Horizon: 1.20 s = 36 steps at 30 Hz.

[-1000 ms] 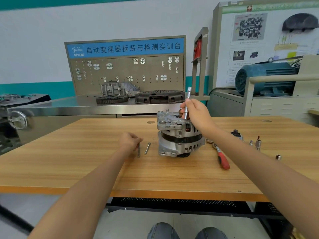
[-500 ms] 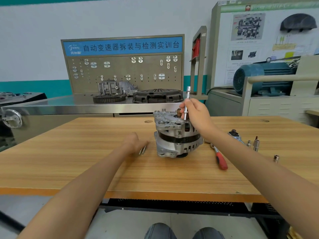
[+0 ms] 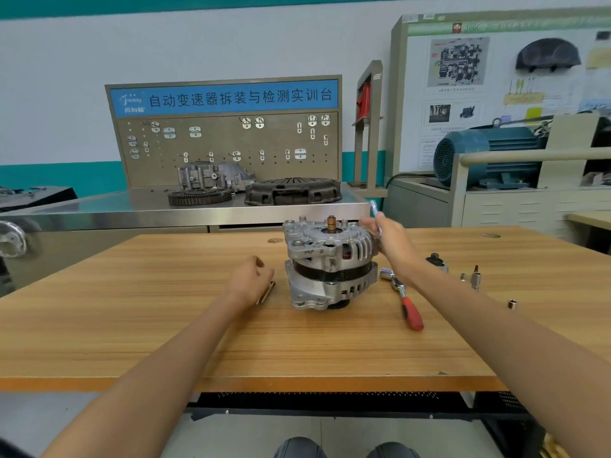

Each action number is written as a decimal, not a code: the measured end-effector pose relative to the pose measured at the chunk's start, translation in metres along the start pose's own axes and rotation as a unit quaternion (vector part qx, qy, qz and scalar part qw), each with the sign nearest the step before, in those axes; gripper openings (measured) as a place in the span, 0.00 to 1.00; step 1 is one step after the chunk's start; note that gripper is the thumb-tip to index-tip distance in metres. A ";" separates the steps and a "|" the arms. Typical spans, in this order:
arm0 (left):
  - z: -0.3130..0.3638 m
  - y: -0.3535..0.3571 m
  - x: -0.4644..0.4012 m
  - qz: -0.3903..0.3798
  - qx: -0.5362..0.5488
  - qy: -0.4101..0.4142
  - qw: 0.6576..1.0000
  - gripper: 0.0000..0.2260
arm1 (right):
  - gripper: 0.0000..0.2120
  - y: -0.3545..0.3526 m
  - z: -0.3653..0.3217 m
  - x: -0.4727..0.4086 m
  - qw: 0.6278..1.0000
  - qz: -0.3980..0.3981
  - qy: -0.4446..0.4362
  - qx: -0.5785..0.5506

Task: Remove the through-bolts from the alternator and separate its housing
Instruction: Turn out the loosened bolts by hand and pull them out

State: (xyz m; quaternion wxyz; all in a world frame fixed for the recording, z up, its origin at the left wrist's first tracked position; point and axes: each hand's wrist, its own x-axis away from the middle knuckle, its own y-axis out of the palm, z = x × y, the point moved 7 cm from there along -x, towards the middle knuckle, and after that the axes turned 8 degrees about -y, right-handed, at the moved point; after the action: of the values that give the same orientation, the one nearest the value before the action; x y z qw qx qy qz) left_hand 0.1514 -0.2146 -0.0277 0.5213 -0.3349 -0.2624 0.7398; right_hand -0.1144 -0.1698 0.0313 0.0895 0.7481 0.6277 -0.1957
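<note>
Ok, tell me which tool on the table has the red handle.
The ratchet wrench lying just right of the alternator. Its grip is red; the small sockets and bits farther right are bare metal.

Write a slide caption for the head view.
Right hand lifts a socket driver off the alternator; left hand rests by loose bolts.
</note>
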 end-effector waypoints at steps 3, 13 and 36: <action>0.024 -0.036 0.012 0.091 0.190 0.026 0.977 0.12 | 0.23 0.002 0.015 0.004 0.997 0.008 0.040 -0.071; 0.102 -0.053 0.096 0.079 0.101 0.264 0.956 0.11 | 0.18 -0.012 0.010 0.012 0.991 0.056 0.036 -0.117; 0.112 -0.039 0.079 0.043 0.053 0.254 0.965 0.15 | 0.17 -0.014 -0.012 0.017 0.996 0.066 -0.056 -0.031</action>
State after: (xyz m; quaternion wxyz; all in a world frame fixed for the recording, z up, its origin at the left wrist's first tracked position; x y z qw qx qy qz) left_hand 0.0704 -0.1319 0.0546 0.5551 -0.4945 -0.0672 0.6654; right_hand -0.1234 -0.1469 0.0367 0.1606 0.7725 0.5769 -0.2114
